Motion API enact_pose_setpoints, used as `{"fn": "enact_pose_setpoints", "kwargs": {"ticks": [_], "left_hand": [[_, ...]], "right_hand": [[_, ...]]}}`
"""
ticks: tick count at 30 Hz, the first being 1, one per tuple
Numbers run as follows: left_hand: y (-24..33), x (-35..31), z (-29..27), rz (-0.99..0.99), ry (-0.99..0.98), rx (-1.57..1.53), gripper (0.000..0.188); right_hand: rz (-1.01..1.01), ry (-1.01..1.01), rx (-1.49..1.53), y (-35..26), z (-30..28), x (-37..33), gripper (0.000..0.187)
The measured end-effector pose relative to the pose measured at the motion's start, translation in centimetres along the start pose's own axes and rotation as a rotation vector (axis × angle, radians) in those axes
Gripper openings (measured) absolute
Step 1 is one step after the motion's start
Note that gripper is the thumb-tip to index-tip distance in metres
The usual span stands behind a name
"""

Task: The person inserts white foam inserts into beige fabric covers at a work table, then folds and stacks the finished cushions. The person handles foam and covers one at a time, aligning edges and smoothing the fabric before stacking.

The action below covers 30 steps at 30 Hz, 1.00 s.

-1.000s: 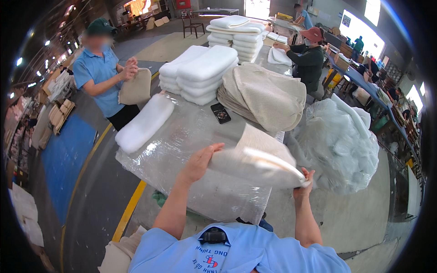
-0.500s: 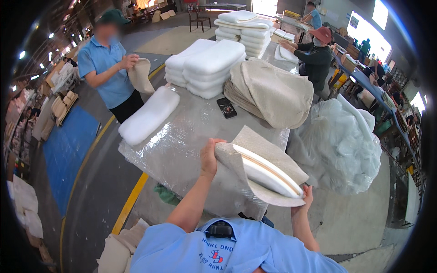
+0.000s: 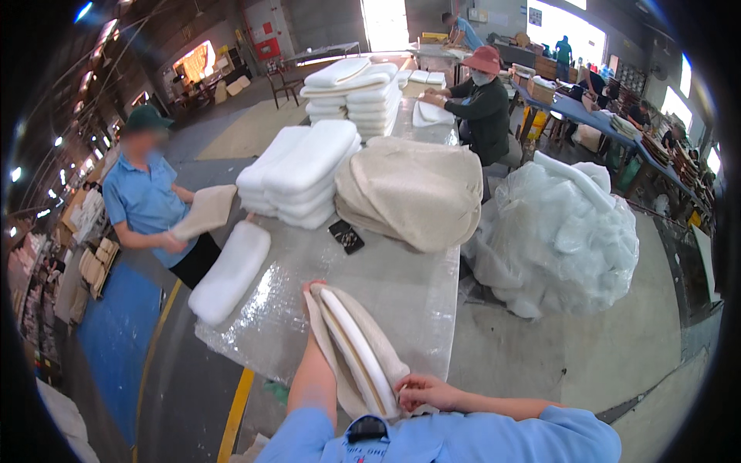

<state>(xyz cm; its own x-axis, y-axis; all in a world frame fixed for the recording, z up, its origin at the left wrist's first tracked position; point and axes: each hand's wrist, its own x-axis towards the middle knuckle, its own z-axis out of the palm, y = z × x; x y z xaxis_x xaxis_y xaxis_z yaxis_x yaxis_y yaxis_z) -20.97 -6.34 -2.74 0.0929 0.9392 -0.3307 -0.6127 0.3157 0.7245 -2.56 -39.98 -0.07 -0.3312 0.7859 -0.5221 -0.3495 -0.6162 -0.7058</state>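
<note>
Close to my body I hold a beige fabric cushion cover (image 3: 390, 356) with a white foam cushion (image 3: 351, 339) inside. The cover's long side gapes, showing white padding with a thin tan layer in it. My left hand (image 3: 310, 288) grips the cover's far end, most of its fingers hidden behind the fabric. At the near right edge of the opening, my right hand (image 3: 424, 392) pinches the cover's rim with curled fingers. The near end of the cushion reaches my shirt.
The plastic-covered table (image 3: 289, 309) bears a beige cover stack (image 3: 413, 189), white cushions (image 3: 301, 166), a single white pad (image 3: 231, 274) and a phone-like black item (image 3: 346, 237). A bulky plastic bag (image 3: 563, 239) stands right. One co-worker (image 3: 143, 201) handles a cover; another (image 3: 486, 108) works behind.
The cover and cushion have swung more upright and come closer to me, leftward. My right hand has shifted from the cover's end to its side rim. The left co-worker has lowered the cover.
</note>
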Motion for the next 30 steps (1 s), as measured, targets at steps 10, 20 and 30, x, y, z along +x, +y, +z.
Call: {"fn": "enact_pose_setpoints", "kwargs": {"ticks": [10,20,30], "left_hand": [[-2.3,1.0,5.5,0.167,-0.256,0.225,0.024],[-1.8,-4.9,2.2,0.036,-0.321,0.153,0.085],[-0.5,-6.7,2.3,0.206,0.136,0.812,0.049]], "right_hand": [[-0.840,0.392,-0.655,-12.8,-2.2,13.7,0.047],[-0.642,0.434,-0.588,-15.9,-1.6,19.6,0.058],[-0.720,0.134,-0.972,-21.7,-1.4,24.1,0.035]]}}
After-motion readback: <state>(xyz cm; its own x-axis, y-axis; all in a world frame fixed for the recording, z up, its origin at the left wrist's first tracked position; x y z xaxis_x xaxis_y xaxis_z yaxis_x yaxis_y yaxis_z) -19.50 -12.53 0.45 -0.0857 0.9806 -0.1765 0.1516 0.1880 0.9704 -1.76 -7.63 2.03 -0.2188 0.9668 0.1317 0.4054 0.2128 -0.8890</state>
